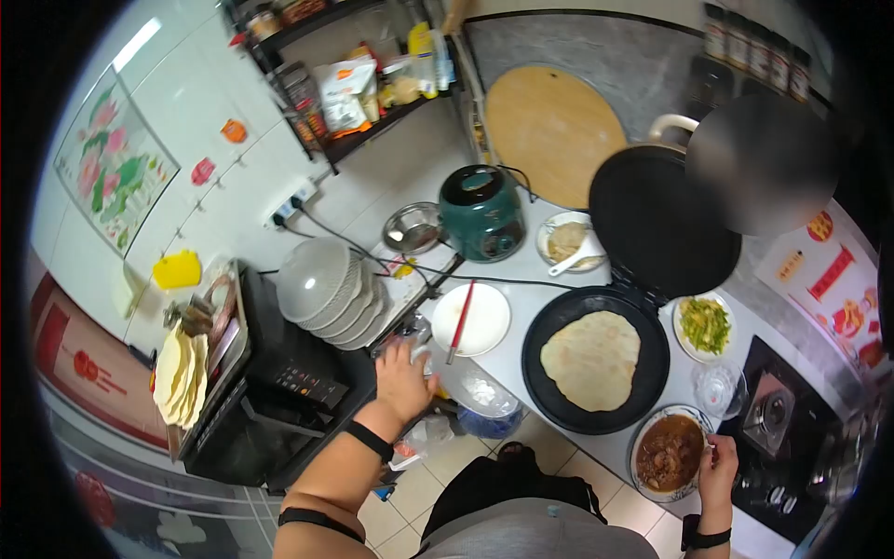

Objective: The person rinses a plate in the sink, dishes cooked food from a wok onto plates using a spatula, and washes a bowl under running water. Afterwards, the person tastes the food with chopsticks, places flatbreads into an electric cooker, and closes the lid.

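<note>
My left hand (405,380) reaches over the counter's left part with its fingers apart, close to crumpled clear plastic (414,331) and a clear lid (480,389). A white plate (482,328) with red chopsticks (463,321) across it lies just beyond. At the lower right, my right hand (717,470) has its fingers closed at the rim of a patterned bowl (690,418) of brown meat stew (668,454). Between my hands, a round flatbread (593,361) lies in the black electric griddle (543,401), whose lid (663,219) stands raised.
A green cooker (481,216), a metal bowl (413,228) and a bowl of pale paste (565,240) stand behind. Stacked white baskets (321,284) sit beside a black oven (279,391). Sliced green peppers (705,324) and a gas stove (771,410) are at right. Cords cross the counter.
</note>
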Demonstrator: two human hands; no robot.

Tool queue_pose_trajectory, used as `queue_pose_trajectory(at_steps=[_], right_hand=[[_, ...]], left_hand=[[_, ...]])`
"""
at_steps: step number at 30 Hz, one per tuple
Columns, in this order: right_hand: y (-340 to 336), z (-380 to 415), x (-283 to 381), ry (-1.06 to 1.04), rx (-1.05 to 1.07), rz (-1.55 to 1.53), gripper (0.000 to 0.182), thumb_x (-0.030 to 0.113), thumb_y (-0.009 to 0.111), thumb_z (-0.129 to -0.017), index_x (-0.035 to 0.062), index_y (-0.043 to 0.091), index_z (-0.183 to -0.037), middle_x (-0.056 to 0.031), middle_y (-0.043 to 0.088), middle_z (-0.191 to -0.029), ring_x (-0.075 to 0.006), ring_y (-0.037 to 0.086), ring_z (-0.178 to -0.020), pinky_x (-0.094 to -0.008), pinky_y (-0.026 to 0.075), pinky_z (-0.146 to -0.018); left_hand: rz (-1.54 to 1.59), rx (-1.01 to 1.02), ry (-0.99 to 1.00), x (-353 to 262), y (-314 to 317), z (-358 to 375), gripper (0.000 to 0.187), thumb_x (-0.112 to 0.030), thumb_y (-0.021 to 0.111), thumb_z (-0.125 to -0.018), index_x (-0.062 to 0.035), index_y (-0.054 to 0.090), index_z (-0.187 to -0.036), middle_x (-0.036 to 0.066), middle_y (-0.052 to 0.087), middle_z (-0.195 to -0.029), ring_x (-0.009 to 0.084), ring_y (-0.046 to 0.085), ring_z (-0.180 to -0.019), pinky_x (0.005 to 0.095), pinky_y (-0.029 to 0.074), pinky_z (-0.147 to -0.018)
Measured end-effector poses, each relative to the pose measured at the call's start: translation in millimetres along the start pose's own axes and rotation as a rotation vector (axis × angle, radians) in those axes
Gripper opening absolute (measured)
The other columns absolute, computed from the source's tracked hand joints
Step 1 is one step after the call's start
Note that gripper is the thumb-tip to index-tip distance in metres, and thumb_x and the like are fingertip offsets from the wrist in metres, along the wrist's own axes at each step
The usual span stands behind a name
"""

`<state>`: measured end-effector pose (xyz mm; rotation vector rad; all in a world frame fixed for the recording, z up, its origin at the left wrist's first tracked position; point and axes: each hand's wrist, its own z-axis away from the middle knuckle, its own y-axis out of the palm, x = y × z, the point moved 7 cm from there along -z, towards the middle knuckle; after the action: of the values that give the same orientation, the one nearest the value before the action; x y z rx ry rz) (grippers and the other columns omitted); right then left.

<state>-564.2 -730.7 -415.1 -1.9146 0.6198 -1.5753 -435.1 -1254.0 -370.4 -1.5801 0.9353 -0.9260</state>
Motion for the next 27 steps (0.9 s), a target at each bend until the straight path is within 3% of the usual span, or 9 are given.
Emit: queue_pose_trajectory(at_steps=[3, 7, 11, 14, 16, 19, 21, 22, 27], right_hand=[[24, -11, 34, -0.073, 0.039, -0.012, 0.019, -0.007, 0.049, -0.074, -0.0023, 0.057, -0.091, -0.0145, 0.052, -0.086, -0.0272, 0.055, -0.077, -0.0311, 0.046, -0.065], [56, -8, 48, -0.152, 0.082, 0.094, 0.021, -0.006, 0.050, -0.074, -0.0022, 0.058, -0.093, -0.0153, 0.054, -0.089, -0.0288, 0.056, -0.084, -0.0323, 0.047, -0.072], [67, 2, 82, -0.161, -0.029, 0.042, 0.019, -0.004, 0.052, -0.074, -0.0026, 0.059, -0.092, -0.0153, 0.055, -0.088, -0.0301, 0.056, -0.085, -0.0328, 0.047, -0.073], [86, 9, 81, -0.047, -0.032, 0.025, 0.017, -0.004, 0.051, -0.077, -0.0025, 0.058, -0.091, -0.0154, 0.056, -0.091, -0.0277, 0.057, -0.087, -0.0332, 0.046, -0.076], [96, 9, 89, -0.039, -0.048, 0.045, 0.016, -0.003, 0.051, -0.077, -0.0019, 0.059, -0.091, -0.0152, 0.057, -0.091, -0.0274, 0.057, -0.087, -0.0332, 0.045, -0.079], [110, 12, 88, 0.069, -0.052, 0.078, 0.016, -0.002, 0.050, -0.080, -0.0030, 0.058, -0.094, -0.0162, 0.056, -0.097, -0.0274, 0.057, -0.092, -0.0319, 0.045, -0.083], [114, 17, 78, 0.007, -0.172, 0.106, 0.016, 0.001, 0.051, -0.081, -0.0060, 0.057, -0.093, -0.0230, 0.052, -0.110, -0.0354, 0.054, -0.100, -0.0360, 0.046, -0.081], [113, 16, 94, 0.137, -0.120, 0.079, 0.019, 0.001, 0.051, -0.080, -0.0064, 0.056, -0.097, -0.0260, 0.049, -0.117, -0.0377, 0.049, -0.109, -0.0381, 0.044, -0.086], [111, 15, 131, 0.064, -0.138, 0.206, 0.019, -0.001, 0.050, -0.078, -0.0059, 0.055, -0.096, -0.0249, 0.051, -0.108, -0.0408, 0.050, -0.102, -0.0409, 0.039, -0.091]], left_hand=[[-0.072, -0.093, -0.108, 51, -20, -23, 0.040, -0.029, 0.064, -0.069, -0.0086, 0.060, -0.104, 0.013, 0.043, -0.126, 0.0306, 0.038, -0.116, 0.0432, 0.035, -0.090], [-0.200, -0.235, -0.219, 118, -42, -80, 0.041, -0.035, 0.062, -0.073, -0.0049, 0.059, -0.102, 0.016, 0.042, -0.129, 0.0316, 0.039, -0.116, 0.0443, 0.035, -0.091], [-0.216, -0.261, -0.347, 187, -66, -147, 0.046, -0.040, 0.058, -0.077, -0.0039, 0.058, -0.105, 0.017, 0.043, -0.130, 0.0332, 0.041, -0.117, 0.0457, 0.036, -0.092], [-0.219, -0.180, -0.507, 242, -84, -187, 0.055, -0.043, 0.053, -0.081, -0.0002, 0.051, -0.115, 0.018, 0.039, -0.133, 0.0320, 0.037, -0.121, 0.0460, 0.033, -0.095], [-0.035, 0.008, -0.705, 279, -87, -202, 0.053, -0.042, 0.050, -0.083, -0.0023, 0.051, -0.118, 0.017, 0.039, -0.133, 0.0325, 0.037, -0.122, 0.0463, 0.034, -0.096], [-0.028, 0.103, -0.778, 330, -75, -224, 0.050, -0.037, 0.048, -0.084, -0.0046, 0.049, -0.121, 0.015, 0.039, -0.134, 0.0314, 0.038, -0.123, 0.0462, 0.034, -0.098], [-0.051, 0.176, -0.770, 363, -65, -239, 0.047, -0.031, 0.047, -0.084, -0.0073, 0.048, -0.125, 0.012, 0.040, -0.134, 0.0293, 0.038, -0.124, 0.0464, 0.034, -0.099], [-0.112, 0.211, -0.744, 388, -56, -245, 0.046, -0.029, 0.045, -0.085, -0.0083, 0.048, -0.125, 0.010, 0.040, -0.134, 0.0281, 0.037, -0.125, 0.0463, 0.034, -0.099], [-0.209, 0.252, -0.695, 391, -69, -245, 0.041, -0.024, 0.043, -0.086, -0.0109, 0.050, -0.124, 0.005, 0.040, -0.135, 0.0243, 0.038, -0.125, 0.0457, 0.034, -0.099]])
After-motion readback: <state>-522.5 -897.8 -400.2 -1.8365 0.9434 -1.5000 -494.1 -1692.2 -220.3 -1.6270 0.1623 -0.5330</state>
